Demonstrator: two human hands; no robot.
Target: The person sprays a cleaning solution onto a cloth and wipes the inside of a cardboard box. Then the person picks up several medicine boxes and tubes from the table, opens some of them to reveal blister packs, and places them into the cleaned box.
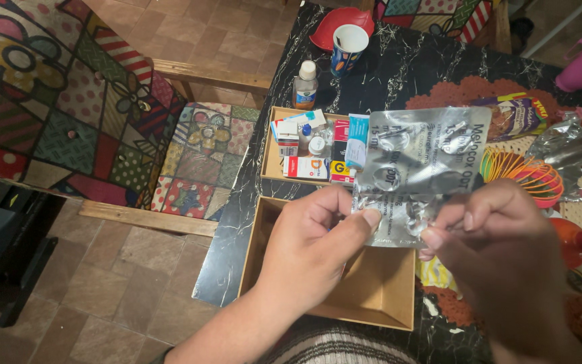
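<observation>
Both hands meet over an open wooden box: the left hand pinches the lower left edge of a silver blister pack between thumb and forefinger, and the right hand grips its lower right edge the same way, holding it up flat above the black marbled table. Behind it sits a second wooden box filled with small medicine cartons, then a clear bottle, a paper cup and a rainbow spring toy.

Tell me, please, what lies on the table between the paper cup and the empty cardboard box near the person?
In the head view, a small clear bottle and a cardboard tray packed with medicine boxes lie between the paper cup and the empty box.
</observation>
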